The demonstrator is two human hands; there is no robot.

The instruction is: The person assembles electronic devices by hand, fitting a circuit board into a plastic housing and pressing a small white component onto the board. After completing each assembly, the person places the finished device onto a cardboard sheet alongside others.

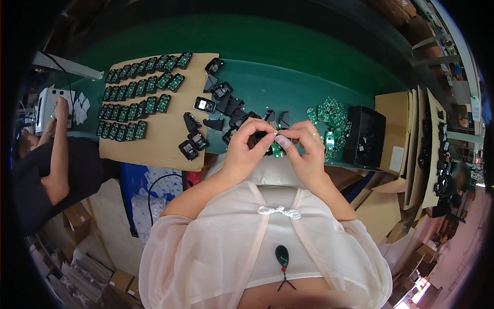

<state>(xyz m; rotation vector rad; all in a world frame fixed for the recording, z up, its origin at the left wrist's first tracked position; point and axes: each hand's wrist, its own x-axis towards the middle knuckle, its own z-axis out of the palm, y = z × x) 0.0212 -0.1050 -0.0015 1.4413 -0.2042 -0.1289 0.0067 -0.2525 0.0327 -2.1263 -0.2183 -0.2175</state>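
My left hand point(248, 149) and my right hand point(307, 154) meet above the near edge of the table, fingers closed in a pinch. Between them is a small green circuit board point(278, 150), partly hidden by the fingers. A tiny pale part shows where the fingertips come together, too small to name. Just left of my left hand lie loose black plastic housings point(222, 91). To the right of my right hand spreads a pile of green circuit boards point(332, 114).
A cardboard sheet point(177, 121) at left carries rows of black housings with green boards point(136, 110). A black bin point(366, 136) stands at right beside upright cardboard point(391, 129). Far left, another person's arm point(60, 149) reaches to a white device point(46, 110).
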